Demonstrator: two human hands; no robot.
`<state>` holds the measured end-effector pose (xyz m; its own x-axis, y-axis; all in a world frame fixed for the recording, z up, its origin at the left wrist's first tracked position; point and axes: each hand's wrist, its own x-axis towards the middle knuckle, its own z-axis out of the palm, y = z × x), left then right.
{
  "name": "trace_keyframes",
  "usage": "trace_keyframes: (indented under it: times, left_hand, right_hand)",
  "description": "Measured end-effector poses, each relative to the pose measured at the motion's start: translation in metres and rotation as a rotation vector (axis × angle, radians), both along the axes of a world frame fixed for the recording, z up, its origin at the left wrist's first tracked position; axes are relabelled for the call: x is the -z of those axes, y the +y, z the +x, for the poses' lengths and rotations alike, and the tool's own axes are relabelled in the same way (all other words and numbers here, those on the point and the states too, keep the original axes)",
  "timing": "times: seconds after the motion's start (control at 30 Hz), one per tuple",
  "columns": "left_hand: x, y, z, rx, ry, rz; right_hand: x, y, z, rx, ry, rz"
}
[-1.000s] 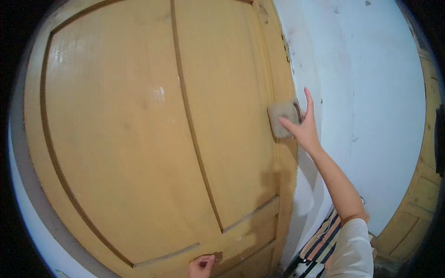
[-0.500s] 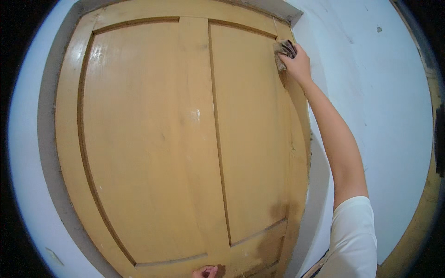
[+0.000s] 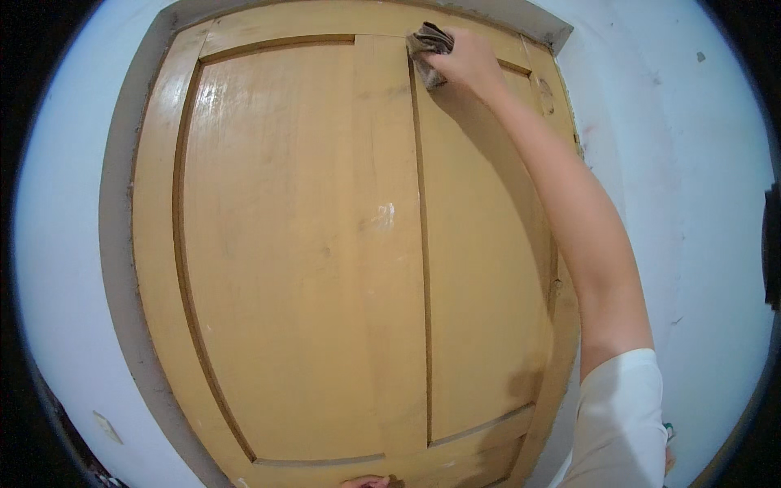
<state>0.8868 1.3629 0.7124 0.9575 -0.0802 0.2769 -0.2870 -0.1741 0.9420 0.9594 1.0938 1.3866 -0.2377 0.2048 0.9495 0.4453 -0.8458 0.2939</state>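
Observation:
High on a yellow-brown wooden door (image 3: 301, 244), my right hand (image 3: 474, 63) grips a folded grey-brown cloth (image 3: 429, 71). The cloth presses against the top left corner of the door's right recessed panel (image 3: 480, 268), beside the upright middle strip. My bare right arm stretches up from a white sleeve and casts a shadow on that panel. At the lower edge of the picture, a sliver of my left hand (image 3: 368, 482) shows close to the door's lower part. Its fingers look curled, but the picture's edge cuts off most of it.
A grey frame (image 3: 122, 228) surrounds the door, with pale blue-white walls on both sides. White scuffs (image 3: 386, 215) mark the middle strip. A dark object (image 3: 771, 244) stands at the far right rim, and a small light plate (image 3: 106, 427) is on the left wall.
My right hand has moved the cloth left along the top of the right panel, from its right corner to its left one. The view has shifted, and less of my left hand shows.

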Motion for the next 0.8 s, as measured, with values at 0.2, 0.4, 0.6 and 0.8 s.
trace_keyframes:
  times: [0.2, 0.4, 0.6, 0.8]
  left_hand:
    - [-0.011, 0.001, -0.006, 0.042, -0.039, 0.028]
    - [-0.008, 0.005, -0.005, 0.046, -0.095, 0.076]
    - [-0.027, 0.013, 0.0, 0.061, -0.16, 0.144]
    - [-0.03, 0.022, 0.002, 0.062, -0.189, 0.203]
  right_hand:
    - [-0.022, 0.011, 0.006, -0.033, 0.122, 0.11]
    - [-0.016, 0.011, 0.012, 0.009, 0.179, 0.13]
    - [0.027, 0.005, 0.008, 0.06, 0.223, 0.065]
    - [0.068, -0.004, 0.009, 0.008, 0.259, -0.044]
